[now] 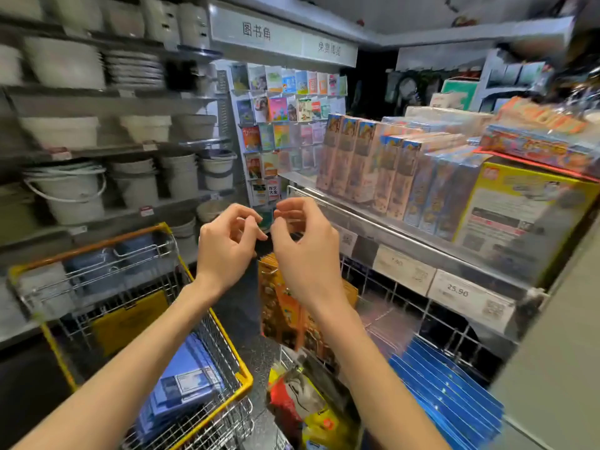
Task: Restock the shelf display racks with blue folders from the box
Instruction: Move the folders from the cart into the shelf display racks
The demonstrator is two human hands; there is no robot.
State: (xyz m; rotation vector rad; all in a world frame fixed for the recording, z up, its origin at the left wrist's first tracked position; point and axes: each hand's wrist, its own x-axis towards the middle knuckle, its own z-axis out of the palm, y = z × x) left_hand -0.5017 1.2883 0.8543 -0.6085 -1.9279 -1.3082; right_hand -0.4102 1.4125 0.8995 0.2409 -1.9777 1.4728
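Both hands are held up in mid-frame, close together but not touching. The left hand and the right hand are seen with fingers loosely curled and thumbs drawn toward the fingertips; nothing is seen gripped in either. A row of blue folders is stood on edge, leaning, in the wire rack at lower right, beneath a shelf edge on which price labels are fixed. A further stack of blue folder packs is laid in the yellow-framed wire trolley at lower left, under the left forearm. Orange printed packets are hung below the hands. Boxed goods are lined up on the right-hand shelf, and white buckets are shelved at left.
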